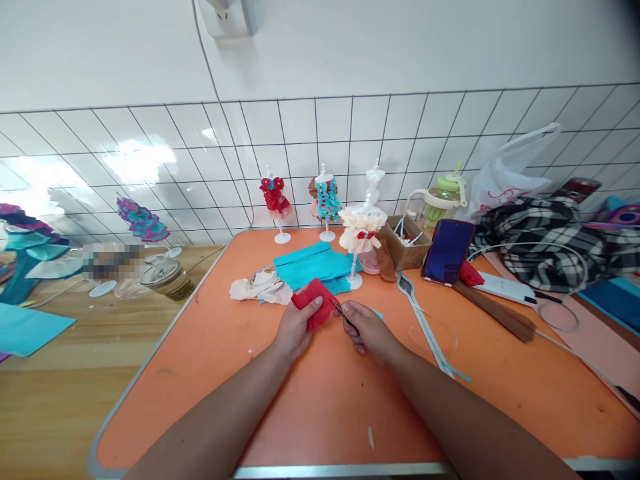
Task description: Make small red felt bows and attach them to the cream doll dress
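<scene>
My left hand (296, 325) pinches a folded piece of red crepe paper (316, 298) above the orange table, thumb on top. A small pair of scissors (345, 316) is gripped in my right hand (366, 327), its tips at the right edge of the red paper. Most of the scissors' handles are hidden by my fingers. Just behind my hands lie turquoise paper sheets (313, 264) and, to the left, crumpled cream paper (261, 291) with a roll of tape (263, 277) on it. A mini dress form with a cream ruffled skirt (363, 230) stands behind my right hand.
Two more dressed mini forms, one red (275, 197) and one turquoise (327, 200), stand near the tiled wall. Rightward are a cardboard box (407, 247), a phone (448, 251), white strips (427, 327), a green-lidded jug (444, 200) and plaid cloth (530, 237). A lidded cup (170, 277) stands left.
</scene>
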